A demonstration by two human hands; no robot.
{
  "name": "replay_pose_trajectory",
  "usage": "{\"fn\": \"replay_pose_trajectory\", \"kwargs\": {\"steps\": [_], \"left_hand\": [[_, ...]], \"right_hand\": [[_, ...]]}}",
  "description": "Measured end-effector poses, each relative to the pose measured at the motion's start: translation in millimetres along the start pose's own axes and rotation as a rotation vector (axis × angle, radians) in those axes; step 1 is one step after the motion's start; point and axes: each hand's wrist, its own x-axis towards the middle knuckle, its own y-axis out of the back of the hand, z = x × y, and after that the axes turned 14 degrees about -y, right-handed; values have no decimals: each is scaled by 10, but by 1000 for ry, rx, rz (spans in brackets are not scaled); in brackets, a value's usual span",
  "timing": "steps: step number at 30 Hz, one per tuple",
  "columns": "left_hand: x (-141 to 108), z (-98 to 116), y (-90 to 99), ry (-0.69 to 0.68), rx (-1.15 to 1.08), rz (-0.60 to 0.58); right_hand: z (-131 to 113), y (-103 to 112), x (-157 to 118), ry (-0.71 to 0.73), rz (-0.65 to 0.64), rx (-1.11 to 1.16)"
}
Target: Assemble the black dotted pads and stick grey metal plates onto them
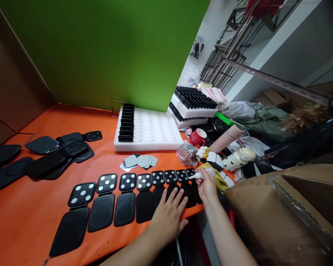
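While L hand [168, 211] lies flat, splayed, gripping nothing, on row of blk. rounded hinged plastic panels [124, 209], near side, R hand [207, 186] curls round sm. wht. plastic nozzle bottle [210, 172] at row's right end, prob. light, squeezable, best held mid-body.
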Motion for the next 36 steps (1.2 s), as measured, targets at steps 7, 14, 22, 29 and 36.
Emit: {"fn": "replay_pose_trajectory", "kwargs": {"steps": [7, 14, 22, 29, 36], "left_hand": [[-10, -11, -46, 9, 12, -14], [9, -2, -15, 21, 20, -40], [13, -4, -3, 11, 40, -57], [11, -2, -15, 14, 46, -46], [16, -8, -10, 11, 35, -47]], "right_hand": [[45, 209, 552, 176, 166, -103], [203, 243, 700, 199, 233, -210], [207, 252, 711, 192, 265, -271], [212, 268, 724, 187, 288, -296], [211, 257, 708, 194, 294, -289]]}}
